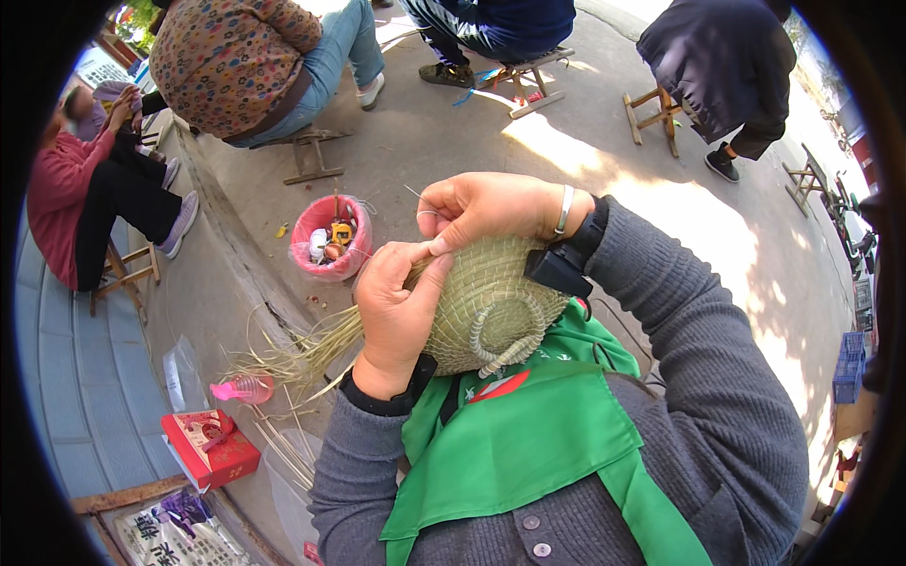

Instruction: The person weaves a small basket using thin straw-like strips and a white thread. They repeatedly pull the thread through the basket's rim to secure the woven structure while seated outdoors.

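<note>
On my lap, against a green apron point(517, 453), rests a coiled straw basket point(481, 283) stitched with pale thread. A ring-shaped coiled handle point(509, 339) shows on its near side. My left hand point(400, 297) pinches the basket's rim together with a bundle of loose straw point(333, 339), whose long ends trail to the left. My right hand point(488, 209) is at the rim, its thumb close to the left thumb. A thin needle point(412, 190) pokes out past its curled fingers. Where the needle meets the fingers is partly hidden.
A pink bucket point(331, 240) with a yellow tape measure and other tools stands ahead. At left lie a pink spray bottle point(244, 388), a red gift box point(212, 449) and a plastic bag point(182, 375). Several people sit around on wooden folding stools point(311, 152).
</note>
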Action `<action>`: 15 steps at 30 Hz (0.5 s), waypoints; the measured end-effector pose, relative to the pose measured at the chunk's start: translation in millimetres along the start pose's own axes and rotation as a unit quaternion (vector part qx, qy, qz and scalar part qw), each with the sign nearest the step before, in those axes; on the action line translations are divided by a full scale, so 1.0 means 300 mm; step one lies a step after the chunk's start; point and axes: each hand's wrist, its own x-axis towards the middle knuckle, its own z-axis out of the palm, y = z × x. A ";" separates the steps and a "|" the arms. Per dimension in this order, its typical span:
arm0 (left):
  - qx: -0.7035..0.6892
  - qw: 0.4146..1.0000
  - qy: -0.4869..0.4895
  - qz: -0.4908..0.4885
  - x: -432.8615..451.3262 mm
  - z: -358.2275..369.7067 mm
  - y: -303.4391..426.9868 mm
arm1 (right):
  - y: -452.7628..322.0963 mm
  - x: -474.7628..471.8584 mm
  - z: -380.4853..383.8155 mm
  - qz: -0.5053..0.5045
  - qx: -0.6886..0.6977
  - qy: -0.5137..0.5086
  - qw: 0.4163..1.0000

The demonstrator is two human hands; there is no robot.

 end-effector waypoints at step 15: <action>-0.005 1.000 -0.015 -0.010 -0.005 -0.006 -0.001 | -0.083 0.147 0.010 0.011 0.034 0.023 0.999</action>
